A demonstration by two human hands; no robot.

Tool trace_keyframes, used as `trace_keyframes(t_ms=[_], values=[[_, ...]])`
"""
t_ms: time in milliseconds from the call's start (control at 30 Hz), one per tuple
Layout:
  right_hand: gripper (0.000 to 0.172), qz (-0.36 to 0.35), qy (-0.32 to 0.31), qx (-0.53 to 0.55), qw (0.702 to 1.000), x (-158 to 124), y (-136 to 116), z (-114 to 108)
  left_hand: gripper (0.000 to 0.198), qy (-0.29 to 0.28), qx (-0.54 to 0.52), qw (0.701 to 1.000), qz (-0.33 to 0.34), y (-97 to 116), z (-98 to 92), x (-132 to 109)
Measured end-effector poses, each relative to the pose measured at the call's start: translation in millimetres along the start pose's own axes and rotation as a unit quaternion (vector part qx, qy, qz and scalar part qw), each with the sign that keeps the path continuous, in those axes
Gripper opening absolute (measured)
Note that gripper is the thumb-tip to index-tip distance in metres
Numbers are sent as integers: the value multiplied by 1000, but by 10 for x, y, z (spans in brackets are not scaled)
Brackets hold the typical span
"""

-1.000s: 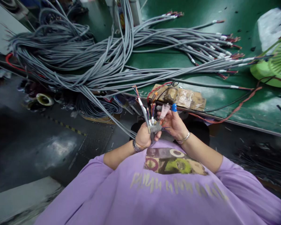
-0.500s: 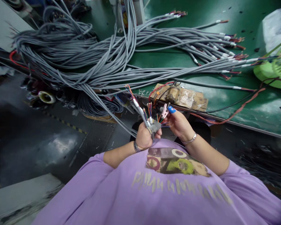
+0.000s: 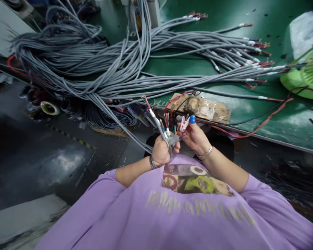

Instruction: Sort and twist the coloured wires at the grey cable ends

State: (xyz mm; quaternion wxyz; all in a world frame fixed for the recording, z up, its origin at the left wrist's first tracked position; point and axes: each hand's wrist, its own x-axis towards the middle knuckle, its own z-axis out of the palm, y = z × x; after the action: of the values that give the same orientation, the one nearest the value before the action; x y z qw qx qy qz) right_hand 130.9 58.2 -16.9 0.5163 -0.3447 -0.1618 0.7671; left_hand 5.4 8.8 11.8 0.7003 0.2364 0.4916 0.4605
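Note:
My left hand (image 3: 161, 151) is closed around several grey cables (image 3: 156, 121) in front of my chest. Their stripped ends fan upward in thin coloured wires (image 3: 167, 119), with white bands below the strands. One grey cable end (image 3: 173, 139) points to the right, its loose wires reaching my right hand (image 3: 197, 139). That hand is closed, with a blue cover (image 3: 192, 119) on the raised thumb and a pink clip (image 3: 184, 124) between thumb and fingers. Some thin wires lie against its fingers; whether they are pinched is hidden.
A large heap of grey cables (image 3: 75, 59) spreads over the green table (image 3: 250, 121). A taped cardboard piece (image 3: 211, 109) lies at its front edge. At right are a green fan (image 3: 292, 81) and a plastic bag (image 3: 305, 33). A cable coil (image 3: 109, 119) sits below the table.
My right hand has shifted slightly left, closer to the cable ends, and its thumb has tipped more upright. My left hand and the cables in it stay nearly still.

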Motion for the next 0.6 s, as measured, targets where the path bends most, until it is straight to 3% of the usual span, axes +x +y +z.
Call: trace_keyframes(t_ms=[600], values=[[42, -4, 48, 33, 998, 6, 16, 36, 36, 6, 16, 1000, -15, -24, -1, 10]])
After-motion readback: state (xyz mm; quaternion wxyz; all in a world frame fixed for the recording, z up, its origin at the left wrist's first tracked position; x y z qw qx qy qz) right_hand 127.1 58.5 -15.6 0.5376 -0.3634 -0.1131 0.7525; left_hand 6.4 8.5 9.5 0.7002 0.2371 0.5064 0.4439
